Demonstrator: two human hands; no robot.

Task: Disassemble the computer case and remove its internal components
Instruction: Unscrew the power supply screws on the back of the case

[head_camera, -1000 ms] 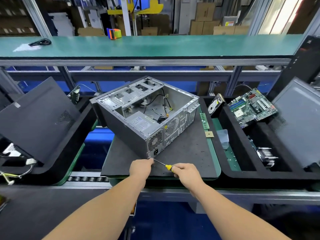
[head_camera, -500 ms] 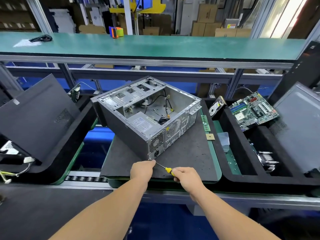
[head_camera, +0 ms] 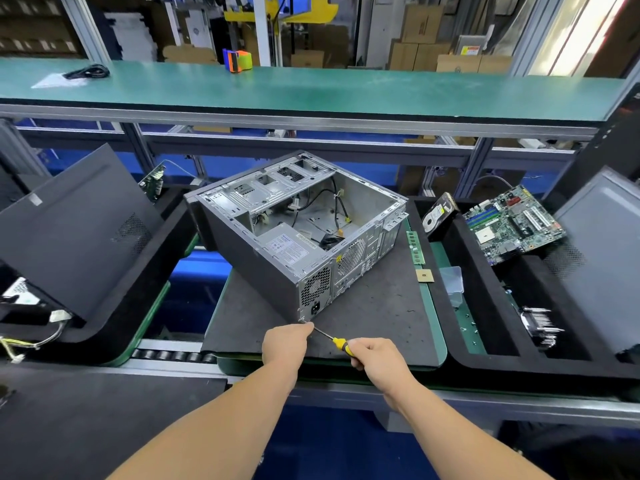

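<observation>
An open grey computer case (head_camera: 277, 268) lies on its side on a dark mat (head_camera: 374, 306), its rear panel facing me. Inside sit a power supply (head_camera: 287, 245) and loose cables. My right hand (head_camera: 375, 358) grips the yellow-and-black handle of a screwdriver (head_camera: 337, 342). The tool's tip meets the case's near bottom corner. My left hand (head_camera: 285, 342) pinches the shaft close to that tip.
A motherboard (head_camera: 512, 225) and hard drive (head_camera: 438, 213) lie in the black tray (head_camera: 485, 323) on the right, with a heatsink (head_camera: 538, 323) nearer me. A RAM stick (head_camera: 415, 247) and CPU chip (head_camera: 425, 275) lie on the mat's right edge. A black side panel (head_camera: 76, 230) leans at left.
Both hands stay at the case's near corner with the screwdriver. My head has shifted slightly, so the scene sits a little lower in view.
</observation>
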